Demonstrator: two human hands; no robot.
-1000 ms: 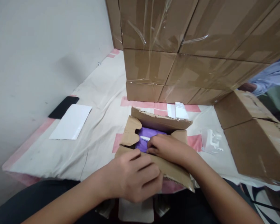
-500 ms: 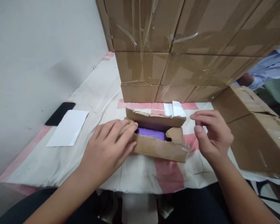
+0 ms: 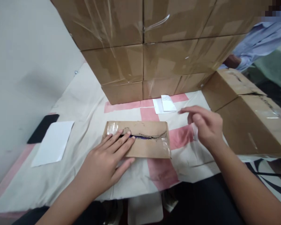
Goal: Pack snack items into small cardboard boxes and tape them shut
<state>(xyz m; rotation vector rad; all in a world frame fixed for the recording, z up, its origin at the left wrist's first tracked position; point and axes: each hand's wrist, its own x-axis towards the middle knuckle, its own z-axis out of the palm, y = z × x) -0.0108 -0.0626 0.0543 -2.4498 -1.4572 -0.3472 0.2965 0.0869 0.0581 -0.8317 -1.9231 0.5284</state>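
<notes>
A small cardboard box (image 3: 150, 150) lies on the cloth in front of me, its two torn top flaps folded down. A thin strip of something purple (image 3: 142, 137) shows through the ragged slit between them. My left hand (image 3: 109, 157) rests flat over the left part of the box, fingers spread across the flaps. To the right, apart from the box, my right hand (image 3: 206, 126) hovers with its index finger stretched out and the others bent, holding nothing. Nearest its fingertip is a folded white paper (image 3: 168, 104) with printed outlines.
Stacked, taped cartons (image 3: 121, 64) rise behind the box. More cartons (image 3: 259, 125) stand at the right. A black phone-like slab (image 3: 42, 128) and a white sheet (image 3: 53, 143) lie on the left. A person's sleeve (image 3: 253, 47) shows at upper right.
The box's upright flaps have been folded down, covering most of the purple thing. My left hand has flattened from gripping the box's left end onto its top. The camera view has shifted.
</notes>
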